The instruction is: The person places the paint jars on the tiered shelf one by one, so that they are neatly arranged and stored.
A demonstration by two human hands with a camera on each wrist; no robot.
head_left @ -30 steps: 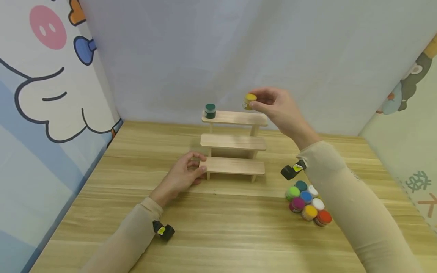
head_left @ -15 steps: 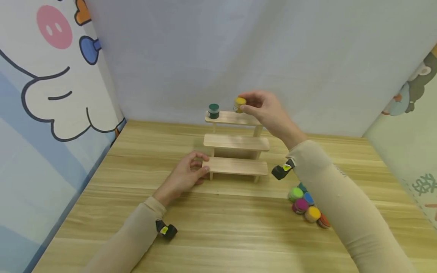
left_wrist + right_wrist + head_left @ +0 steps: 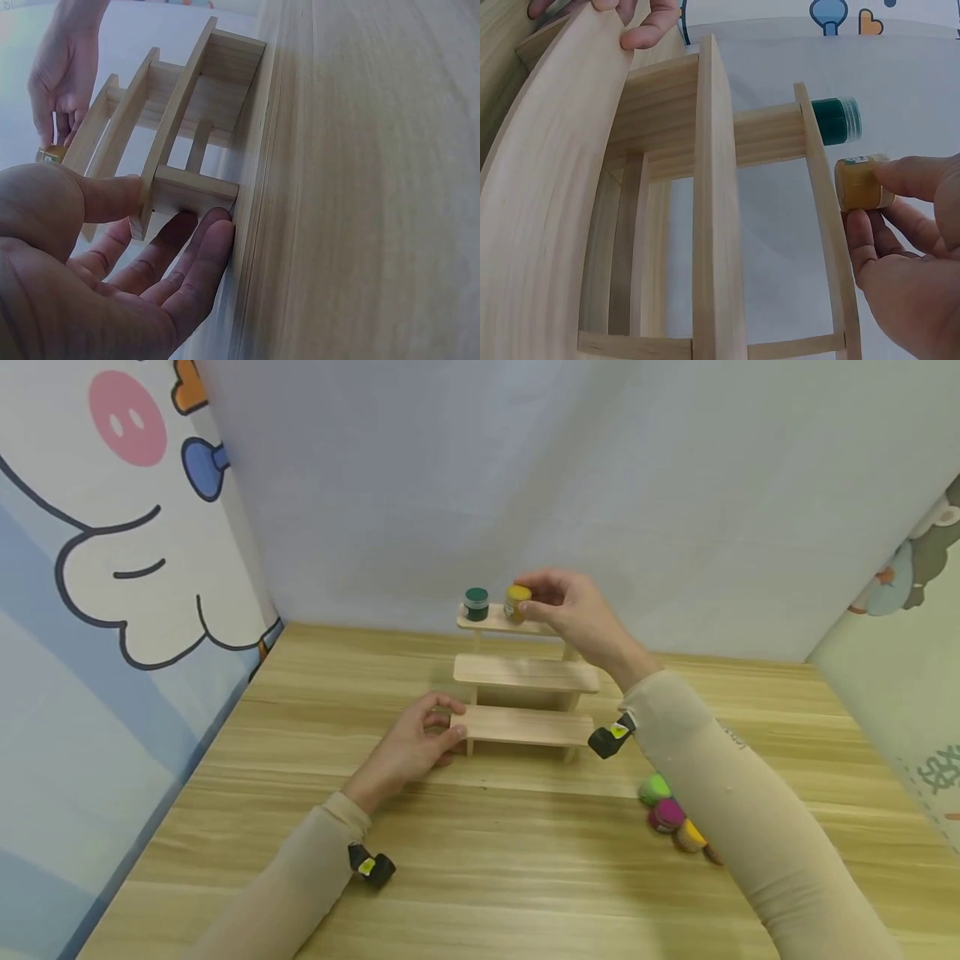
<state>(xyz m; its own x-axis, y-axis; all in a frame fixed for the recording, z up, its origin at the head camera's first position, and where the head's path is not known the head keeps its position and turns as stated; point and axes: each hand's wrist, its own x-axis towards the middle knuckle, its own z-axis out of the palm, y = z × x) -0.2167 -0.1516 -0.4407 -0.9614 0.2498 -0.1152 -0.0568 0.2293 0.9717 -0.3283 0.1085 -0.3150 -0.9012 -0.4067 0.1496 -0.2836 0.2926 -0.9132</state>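
Observation:
A small wooden three-tier shelf [image 3: 525, 672] stands on the table. My right hand [image 3: 573, 614] pinches a yellow paint jar [image 3: 516, 602] between thumb and fingers, its base right at the top tier. Just left of it, a dark green paint jar [image 3: 476, 604] sits upright on that tier; the right wrist view shows a narrow gap between the two jars. My left hand [image 3: 415, 739] grips the left end of the lowest tier, thumb on the board's edge. In the left wrist view the left fingers [image 3: 199, 274] curl below the board against the side support.
Several paint jars, among them a lime green one [image 3: 655, 789] and a purple one [image 3: 667, 816], stand on the table [image 3: 480, 860] at right, partly hidden by the right sleeve [image 3: 735, 785]. A pale curtain [image 3: 525, 468] hangs behind the shelf; a cartoon-printed panel [image 3: 112, 568] is at left.
My right hand has carried the yellow jar left and down to the top tier, closer to the green jar. My left hand keeps its grip on the lowest tier. The view has shifted slightly.

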